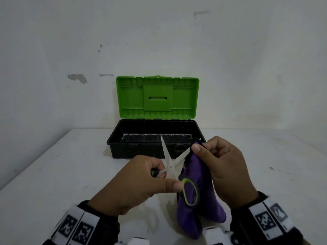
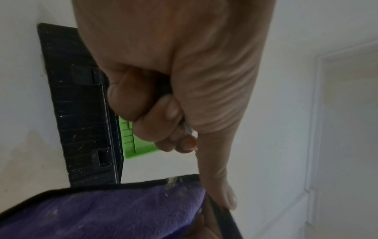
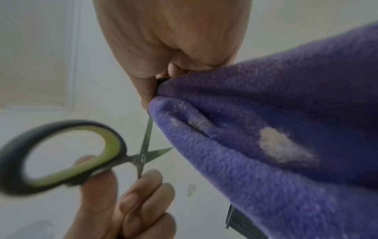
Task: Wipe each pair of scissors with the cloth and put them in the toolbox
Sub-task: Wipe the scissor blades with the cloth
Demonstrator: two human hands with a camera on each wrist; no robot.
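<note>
My left hand [image 1: 141,175] grips one handle of the scissors [image 1: 169,165], which have steel blades spread apart and black-and-green handles [image 1: 190,193]. One blade points up toward the toolbox. The other blade tip is wrapped in the purple cloth [image 1: 198,177], which my right hand [image 1: 217,161] pinches between thumb and fingers. The rest of the cloth hangs down toward the table. In the right wrist view the scissors [image 3: 143,155] cross under the cloth [image 3: 276,129]. The toolbox [image 1: 155,138], black with a green lid raised, stands just behind my hands.
The toolbox's black tray looks bare inside. A white table [image 1: 53,165] runs to a white wall behind. Bare table surface lies left and right of my hands. No other scissors show in view.
</note>
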